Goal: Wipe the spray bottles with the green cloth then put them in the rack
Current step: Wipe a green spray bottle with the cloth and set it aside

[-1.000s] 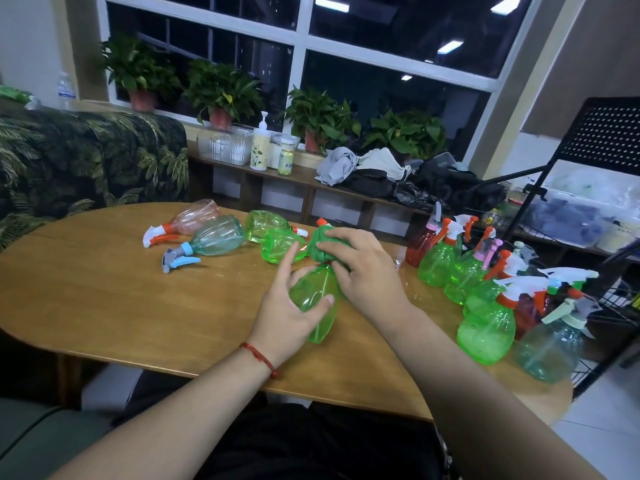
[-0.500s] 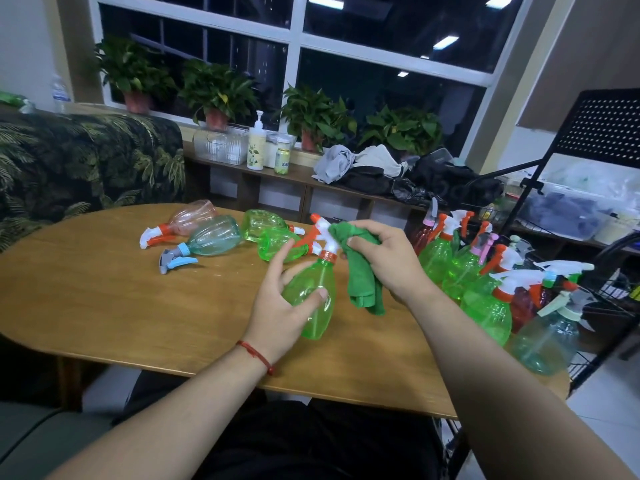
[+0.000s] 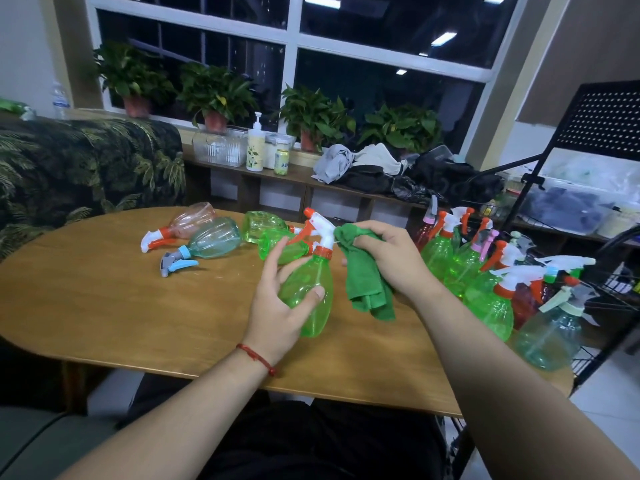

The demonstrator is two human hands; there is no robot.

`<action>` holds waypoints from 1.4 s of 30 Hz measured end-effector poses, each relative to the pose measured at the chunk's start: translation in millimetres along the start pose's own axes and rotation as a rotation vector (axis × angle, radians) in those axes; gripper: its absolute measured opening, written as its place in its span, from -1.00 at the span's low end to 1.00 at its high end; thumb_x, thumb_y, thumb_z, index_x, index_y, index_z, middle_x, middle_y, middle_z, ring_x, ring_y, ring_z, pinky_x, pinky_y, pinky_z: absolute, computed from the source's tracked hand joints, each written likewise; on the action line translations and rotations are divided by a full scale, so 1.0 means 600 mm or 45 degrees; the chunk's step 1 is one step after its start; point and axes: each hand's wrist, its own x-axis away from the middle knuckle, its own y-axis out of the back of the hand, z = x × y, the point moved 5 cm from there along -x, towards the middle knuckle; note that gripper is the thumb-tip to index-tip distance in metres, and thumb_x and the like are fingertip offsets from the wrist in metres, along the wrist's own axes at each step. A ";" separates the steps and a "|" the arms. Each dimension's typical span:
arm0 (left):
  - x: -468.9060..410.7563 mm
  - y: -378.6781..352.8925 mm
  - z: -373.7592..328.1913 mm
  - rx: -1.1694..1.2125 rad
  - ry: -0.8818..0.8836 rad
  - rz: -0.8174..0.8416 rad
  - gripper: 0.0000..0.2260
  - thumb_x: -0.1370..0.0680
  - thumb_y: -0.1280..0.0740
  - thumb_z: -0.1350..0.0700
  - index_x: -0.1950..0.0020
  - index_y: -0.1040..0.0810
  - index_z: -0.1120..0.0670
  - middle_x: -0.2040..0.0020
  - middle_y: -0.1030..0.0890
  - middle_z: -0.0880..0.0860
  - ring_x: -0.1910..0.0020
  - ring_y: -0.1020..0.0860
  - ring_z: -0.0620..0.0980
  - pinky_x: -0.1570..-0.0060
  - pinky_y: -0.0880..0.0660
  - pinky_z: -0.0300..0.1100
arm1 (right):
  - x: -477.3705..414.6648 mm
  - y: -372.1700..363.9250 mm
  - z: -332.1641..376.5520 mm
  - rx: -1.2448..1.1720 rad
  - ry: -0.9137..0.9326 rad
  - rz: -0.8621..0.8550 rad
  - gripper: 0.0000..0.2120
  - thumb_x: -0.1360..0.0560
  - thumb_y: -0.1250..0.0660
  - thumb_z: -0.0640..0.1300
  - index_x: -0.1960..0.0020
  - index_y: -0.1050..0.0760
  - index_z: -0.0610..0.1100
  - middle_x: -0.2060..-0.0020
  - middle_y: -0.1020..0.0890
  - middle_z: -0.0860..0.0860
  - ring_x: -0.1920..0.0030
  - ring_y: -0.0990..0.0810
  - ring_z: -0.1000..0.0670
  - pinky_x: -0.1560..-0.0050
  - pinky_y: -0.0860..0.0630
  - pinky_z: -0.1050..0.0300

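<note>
Head cam, only one view. Left hand (image 3: 277,306) is wrapped round the belly of a green spray bottle (image 3: 311,292), thumb across the front, fingers behind, holding it tilted just above the wooden tabletop (image 3: 104,306). Its white and orange trigger head (image 3: 320,230) points up and away from the person.

Right hand (image 3: 388,258) is clenched on the green cloth (image 3: 367,282), bunched at the top right next to the trigger head w/ the rest hanging down. Cloth looks like it's touching the back of the head, but can't tell 100%.

Everything else, relative to the held bottle:
- Just behind it, two more green bottles (image 3: 263,225) lying on their sides, partly hidden by the left hand's fingers.
- Further left, a teal bottle w/ a grey and blue trigger (image 3: 211,244) on its side, and beside that a pinkish one w/ an orange and white trigger (image 3: 188,223), also lying down.
- To the right, past the right forearm, a tight cluster of upright bottles (image 3: 485,282) at the tabletop's end: mostly green, a couple red, one pale teal (image 3: 550,334) nearest the person.
- Beyond that cluster, a black wire rack (image 3: 595,161) stands off the tabletop's right end.

Red string bracelet (image 3: 258,358) on the left wrist.

Behind the tabletop there's a low shelf (image 3: 298,174) w/ a pump bottle and a clothes pile, plus potted plants (image 3: 214,95) on the windowsill.
</note>
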 end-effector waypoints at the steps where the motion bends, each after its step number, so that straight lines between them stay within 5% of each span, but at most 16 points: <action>1: 0.000 0.003 0.000 0.032 -0.004 -0.038 -0.18 -0.55 -0.56 0.14 -0.69 -0.19 -0.03 -0.34 -0.62 -0.25 -0.43 -0.54 -0.12 -0.41 -0.53 0.09 | 0.003 0.005 -0.008 -0.056 -0.054 -0.047 -0.79 -0.62 -0.35 -0.36 -0.10 -0.72 -0.17 0.04 -0.75 -0.29 0.01 -0.75 -0.41 -0.04 -0.69 -0.22; 4: -0.004 0.007 0.004 0.091 -0.026 -0.068 -0.18 -0.55 -0.50 -0.01 -0.71 -0.14 0.01 -0.39 -0.53 -0.38 -0.51 -0.47 -0.08 -0.43 -0.49 0.18 | 0.009 0.006 -0.040 0.076 -0.064 -0.262 -0.78 -0.59 -0.40 -0.28 -0.07 -0.74 -0.01 0.06 -0.78 -0.12 0.03 -0.77 -0.25 -0.10 -0.71 -0.26; 7: -0.002 -0.004 0.008 0.070 -0.037 0.007 -0.20 -0.56 -0.46 -0.08 -0.71 -0.13 -0.01 -0.38 -0.58 -0.19 -0.51 -0.46 0.00 -0.47 -0.45 0.13 | 0.031 -0.029 -0.047 0.380 0.065 -0.256 -0.76 -0.56 -0.45 -0.22 -0.17 -0.70 0.04 0.01 -0.75 0.17 0.03 -0.72 0.16 -0.14 -0.66 0.10; 9: -0.003 -0.008 0.012 0.022 -0.026 0.000 -0.23 -0.57 -0.42 -0.14 -0.70 -0.15 -0.01 -0.37 -0.59 -0.09 -0.48 -0.48 -0.06 -0.44 -0.44 -0.09 | 0.048 -0.054 -0.051 0.312 0.092 -0.211 -0.79 -0.61 -0.43 -0.24 -0.20 -0.68 -0.04 -0.02 -0.73 0.21 0.02 -0.67 0.32 -0.05 -0.56 0.36; 11: -0.008 -0.002 0.014 0.000 0.009 -0.067 -0.24 -0.55 -0.38 -0.25 -0.67 -0.20 -0.04 -0.37 -0.56 -0.10 -0.39 -0.50 -0.23 -0.31 -0.42 -0.36 | 0.061 -0.072 -0.054 0.024 -0.006 -0.144 -0.80 -0.68 -0.34 -0.22 -0.24 -0.68 -0.11 -0.06 -0.77 0.07 -0.07 -0.72 0.20 -0.11 -0.58 0.29; 14: -0.017 0.016 0.023 -0.036 0.091 -0.206 -0.31 -0.49 -0.33 -0.41 -0.56 -0.33 -0.20 -0.26 -0.54 -0.17 -0.25 -0.48 -0.37 -0.20 -0.37 -0.46 | 0.064 -0.074 -0.072 -0.330 -0.127 -0.041 -0.61 -0.71 -0.10 -0.27 -0.38 -0.62 -0.19 -0.27 -0.72 -0.11 -0.34 -0.66 -0.12 -0.44 -0.52 -0.12; 17: -0.023 0.019 0.025 -0.114 0.110 -0.251 -0.44 -0.52 -0.33 -0.43 -0.42 -0.49 -0.19 -0.23 -0.54 -0.20 -0.18 -0.45 -0.47 -0.09 -0.36 -0.56 | 0.069 -0.064 -0.074 -0.390 -0.141 0.039 -0.55 -0.70 -0.03 -0.38 -0.44 -0.57 -0.23 -0.34 -0.68 -0.13 -0.40 -0.62 -0.12 -0.55 -0.42 -0.18; 23: -0.020 0.007 0.036 -0.091 0.154 -0.188 -0.64 -0.64 -0.33 -0.27 -0.34 -0.52 -0.10 -0.25 -0.62 -0.16 -0.24 -0.55 -0.28 -0.29 -0.47 -0.22 | 0.084 -0.050 -0.057 -0.209 -0.041 0.077 -0.59 -0.67 -0.33 -0.34 -0.46 -0.58 -0.05 -0.29 -0.72 0.05 -0.33 -0.67 0.02 -0.44 -0.55 -0.02; 27: -0.014 -0.009 0.042 -0.023 0.206 -0.034 -0.39 -0.53 -0.33 -0.41 -0.49 -0.42 -0.15 -0.34 -0.62 -0.16 -0.34 -0.56 -0.19 -0.33 -0.46 -0.17 | 0.094 -0.063 -0.053 -0.034 0.050 0.042 -0.55 -0.66 -0.36 -0.34 -0.46 -0.54 0.03 -0.22 -0.71 0.25 -0.28 -0.65 0.21 -0.35 -0.57 0.19; 36: -0.015 0.002 0.035 0.108 0.232 -0.089 -0.59 -0.53 -0.40 -0.26 -0.31 -0.48 -0.14 -0.23 -0.64 -0.10 -0.19 -0.61 -0.24 -0.18 -0.48 -0.20 | 0.103 -0.085 -0.053 0.157 0.074 -0.019 -0.58 -0.71 -0.22 -0.24 -0.45 -0.54 0.14 -0.17 -0.72 0.23 -0.16 -0.70 0.12 -0.28 -0.61 0.02; 40: -0.024 0.008 0.042 0.269 0.288 -0.140 -0.52 -0.52 -0.41 -0.35 -0.31 -0.58 -0.10 -0.28 -0.68 0.02 -0.33 -0.61 0.05 -0.42 -0.47 0.18 | 0.096 -0.071 -0.055 0.110 0.102 -0.151 -0.54 -0.67 -0.25 -0.31 -0.39 -0.61 0.13 -0.20 -0.72 0.21 -0.20 -0.69 0.11 -0.35 -0.59 -0.07; 42: -0.027 0.005 0.045 0.292 0.318 -0.128 -0.57 -0.55 -0.40 -0.31 -0.32 -0.62 -0.12 -0.27 -0.70 -0.04 -0.33 -0.63 -0.02 -0.43 -0.48 0.12 | 0.098 -0.075 -0.057 0.136 0.146 -0.154 -0.54 -0.66 -0.26 -0.30 -0.42 -0.60 0.11 -0.26 -0.68 0.19 -0.29 -0.64 0.12 -0.43 -0.54 -0.07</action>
